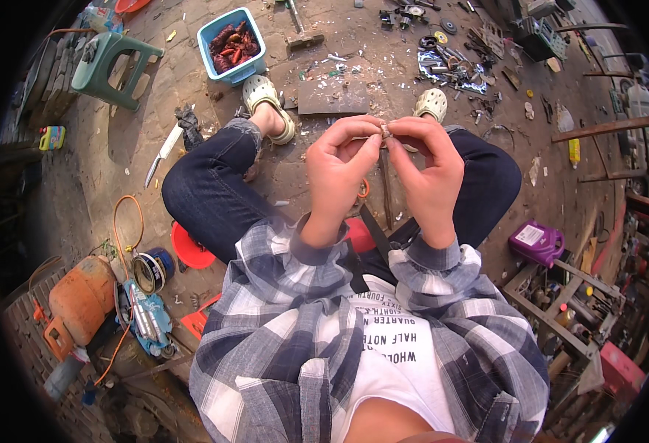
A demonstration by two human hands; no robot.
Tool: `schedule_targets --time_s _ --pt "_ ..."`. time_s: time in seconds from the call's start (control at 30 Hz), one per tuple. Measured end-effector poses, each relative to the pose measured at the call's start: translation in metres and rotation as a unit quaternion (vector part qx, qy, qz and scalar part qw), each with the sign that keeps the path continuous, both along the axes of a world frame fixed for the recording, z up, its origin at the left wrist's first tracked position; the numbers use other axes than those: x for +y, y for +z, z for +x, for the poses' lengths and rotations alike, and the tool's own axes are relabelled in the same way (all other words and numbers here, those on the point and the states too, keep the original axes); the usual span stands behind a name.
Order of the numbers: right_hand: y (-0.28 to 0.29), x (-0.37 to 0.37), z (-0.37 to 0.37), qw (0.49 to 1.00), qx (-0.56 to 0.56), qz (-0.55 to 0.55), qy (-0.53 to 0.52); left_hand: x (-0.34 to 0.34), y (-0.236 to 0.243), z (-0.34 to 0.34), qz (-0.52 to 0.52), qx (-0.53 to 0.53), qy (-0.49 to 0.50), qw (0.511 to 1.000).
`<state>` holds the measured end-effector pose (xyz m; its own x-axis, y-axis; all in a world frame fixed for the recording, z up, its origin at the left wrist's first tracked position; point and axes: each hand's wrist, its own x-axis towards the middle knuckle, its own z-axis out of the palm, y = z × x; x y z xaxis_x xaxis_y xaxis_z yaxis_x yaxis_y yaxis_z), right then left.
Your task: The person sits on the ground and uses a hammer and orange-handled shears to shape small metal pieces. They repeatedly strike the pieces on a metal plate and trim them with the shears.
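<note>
From where I stand, the person's left hand (pixel 339 171) and right hand (pixel 429 171) meet out in front of the body, between the spread knees, with a small piece (pixel 386 131) caught right where the fingertips come together. The grip of each hand is pinched closed on it, thumb against fingers, so neither hand is nearer: the piece sits between them, left fingertips on one side, right on the other. Its long axis seems to point away from the body rather than across from hand to hand, though the fingers cover too much to be sure. It looks pale and brownish, perhaps a bit rough; I can't make out what it is. A thin dark rod (pixel 388 193) runs from just below it back toward the lap, and I cannot tell whether the two are joined. Beyond the hands, a flat board (pixel 332 98) lies on the ground.
</note>
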<state>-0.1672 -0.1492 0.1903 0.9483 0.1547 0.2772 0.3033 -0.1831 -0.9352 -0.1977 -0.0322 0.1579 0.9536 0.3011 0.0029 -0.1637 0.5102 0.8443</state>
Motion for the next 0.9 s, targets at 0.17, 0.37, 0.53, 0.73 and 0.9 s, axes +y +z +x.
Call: schedule_targets --time_s 0.17,0.37,0.53,0.73,0.9 --pt "0.000 -0.001 0.002 1.000 -0.014 0.002 0.006 -0.003 0.001 0.000 -0.005 -0.005 0.001 1.000" --pt "0.007 -0.002 0.000 1.000 0.009 0.025 0.004 -0.004 0.003 0.000 0.114 -0.041 0.032 0.992" --pt "0.003 -0.006 0.000 0.997 0.057 0.052 -0.026 -0.003 0.000 0.001 0.237 -0.058 0.062 0.968" --pt "0.004 -0.011 0.005 0.999 0.012 -0.020 0.034 -0.003 0.001 0.002 0.236 -0.040 0.055 0.969" --pt "0.000 -0.012 0.004 0.975 0.173 0.139 0.018 -0.003 -0.001 0.001 0.185 -0.041 -0.014 0.982"
